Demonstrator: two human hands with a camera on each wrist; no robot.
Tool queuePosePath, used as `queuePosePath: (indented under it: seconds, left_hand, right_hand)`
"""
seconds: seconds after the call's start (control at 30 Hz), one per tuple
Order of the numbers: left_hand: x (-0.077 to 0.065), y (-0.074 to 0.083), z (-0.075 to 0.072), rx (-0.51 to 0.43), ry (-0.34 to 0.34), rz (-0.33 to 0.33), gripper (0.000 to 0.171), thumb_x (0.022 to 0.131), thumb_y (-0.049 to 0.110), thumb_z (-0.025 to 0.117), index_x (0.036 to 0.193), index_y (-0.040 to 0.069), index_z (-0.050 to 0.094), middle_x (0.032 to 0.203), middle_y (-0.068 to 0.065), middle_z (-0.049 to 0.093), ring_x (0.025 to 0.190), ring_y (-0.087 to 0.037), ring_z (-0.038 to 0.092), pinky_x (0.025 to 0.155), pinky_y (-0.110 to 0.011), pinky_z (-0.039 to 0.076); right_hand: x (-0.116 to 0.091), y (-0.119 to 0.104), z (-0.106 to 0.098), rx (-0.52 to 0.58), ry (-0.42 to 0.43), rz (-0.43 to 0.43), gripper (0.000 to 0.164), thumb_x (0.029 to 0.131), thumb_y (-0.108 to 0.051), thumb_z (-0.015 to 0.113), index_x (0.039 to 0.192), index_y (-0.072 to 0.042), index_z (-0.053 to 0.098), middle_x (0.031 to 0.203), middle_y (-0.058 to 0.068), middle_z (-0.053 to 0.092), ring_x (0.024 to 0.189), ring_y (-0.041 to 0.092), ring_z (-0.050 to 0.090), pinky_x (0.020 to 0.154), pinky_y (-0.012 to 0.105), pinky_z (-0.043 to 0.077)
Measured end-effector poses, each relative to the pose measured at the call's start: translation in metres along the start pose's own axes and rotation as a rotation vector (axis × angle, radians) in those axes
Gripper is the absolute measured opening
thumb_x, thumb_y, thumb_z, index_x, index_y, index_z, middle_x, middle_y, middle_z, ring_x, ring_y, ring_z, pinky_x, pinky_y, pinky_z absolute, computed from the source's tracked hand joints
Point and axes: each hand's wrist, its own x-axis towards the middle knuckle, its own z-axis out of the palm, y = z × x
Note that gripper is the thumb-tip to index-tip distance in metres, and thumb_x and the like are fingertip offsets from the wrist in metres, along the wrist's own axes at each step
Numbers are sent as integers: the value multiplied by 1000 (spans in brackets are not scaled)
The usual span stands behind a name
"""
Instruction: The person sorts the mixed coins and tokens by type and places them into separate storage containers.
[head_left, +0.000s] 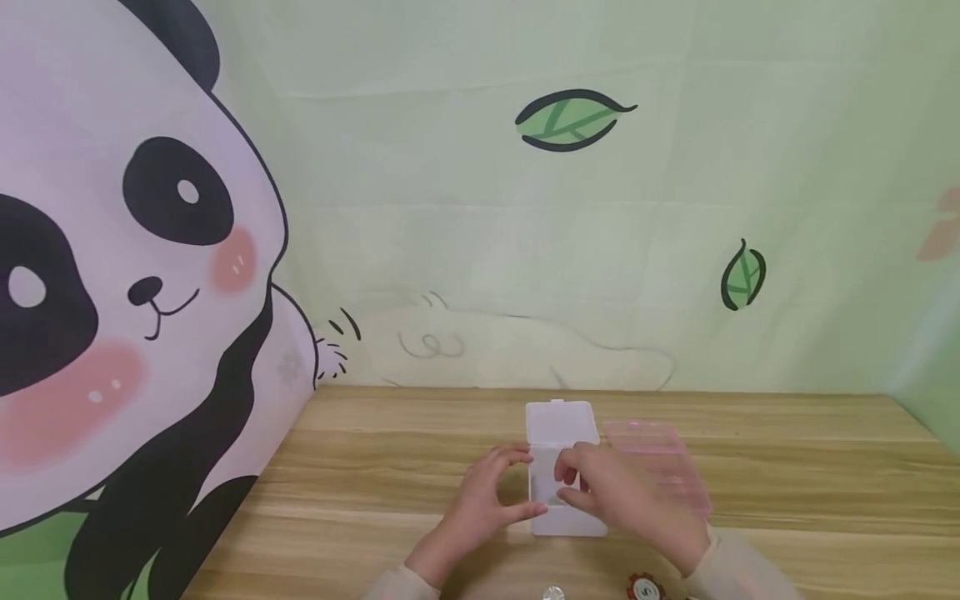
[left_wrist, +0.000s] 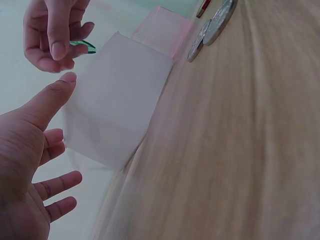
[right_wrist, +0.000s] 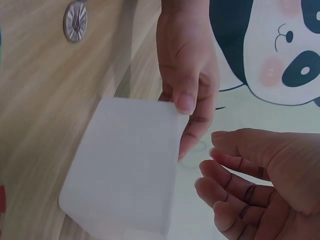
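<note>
A white plastic box stands on the table with its hinged lid tipped back. My left hand holds its left side, thumb at the front corner and index finger toward the back. In the right wrist view, the left thumb rests at the box's rim. My right hand hovers over the box's opening with loosely bent fingers. Between its thumb and fingertips nothing shows in the right wrist view. The inside of the box is partly hidden by the right hand.
A clear pink compartment case lies right of the box. Nearer the front edge are a silver coin and a red-rimmed poker chip. A cloth backdrop with a panda rises behind and left of the table.
</note>
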Motion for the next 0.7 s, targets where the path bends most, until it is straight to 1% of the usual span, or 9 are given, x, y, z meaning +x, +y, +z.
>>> queuePosePath:
  seconds: [0.13, 0.37, 0.47, 0.7]
  left_hand:
    - [0, 0, 1, -5, 0, 0, 57, 76, 34, 80, 123, 11, 56, 137, -3, 55, 129, -26, 50, 107, -59, 33]
    - [0, 0, 0, 13, 1, 2, 57, 76, 35, 80, 123, 11, 57, 138, -3, 55, 129, -25, 50, 107, -57, 34]
    - [0, 0, 0, 21, 5, 6, 56, 76, 35, 80, 122, 12, 57, 137, -3, 56, 128, -25, 51, 107, -56, 35]
    - [0, 1, -1, 34, 4, 3, 57, 76, 35, 80, 122, 12, 57, 138, -4, 55, 128, -25, 51, 107, -56, 36]
  right_hand:
    - [-5, -3, -1, -24, 25, -12, 12, 80, -15, 74, 85, -13, 63, 76, -6, 60, 65, 4, 52, 55, 15, 41]
    - [-14, -10, -3, 10, 38, -49, 12, 81, -16, 74, 84, -13, 62, 76, -6, 60, 64, 4, 54, 55, 14, 42]
    - [-18, -13, -3, 26, 25, -70, 13, 81, -17, 74, 85, -15, 62, 78, -8, 60, 66, 4, 55, 56, 14, 42]
    - [-26, -17, 1, 62, -51, -86, 14, 82, -20, 74, 89, -15, 63, 84, -8, 62, 70, 3, 56, 60, 15, 45]
